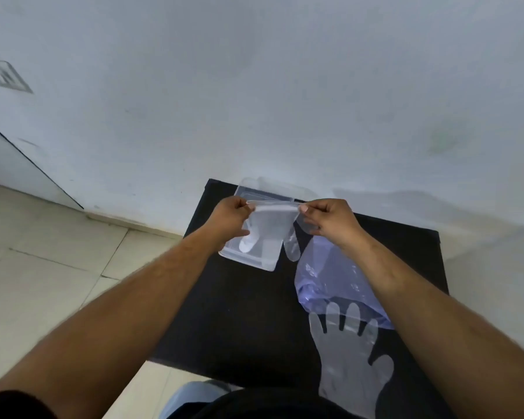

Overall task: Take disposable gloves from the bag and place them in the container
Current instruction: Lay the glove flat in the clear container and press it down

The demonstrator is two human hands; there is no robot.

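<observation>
A clear disposable glove (273,228) hangs stretched between my two hands, its cuff pulled flat and its fingers pointing down. My left hand (229,217) pinches the cuff's left corner and my right hand (330,217) pinches the right corner. The glove hangs just above a clear rectangular plastic container (248,258) on a black table (239,322). A crumpled pale purple plastic bag (324,282) lies right of the container, partly under my right forearm. A second clear glove (348,358) lies flat on the table near its front edge.
The black table stands against a white wall (285,101). Beige floor tiles (43,267) lie to the left. My dark clothing and a light blue patch (194,397) show at the bottom edge.
</observation>
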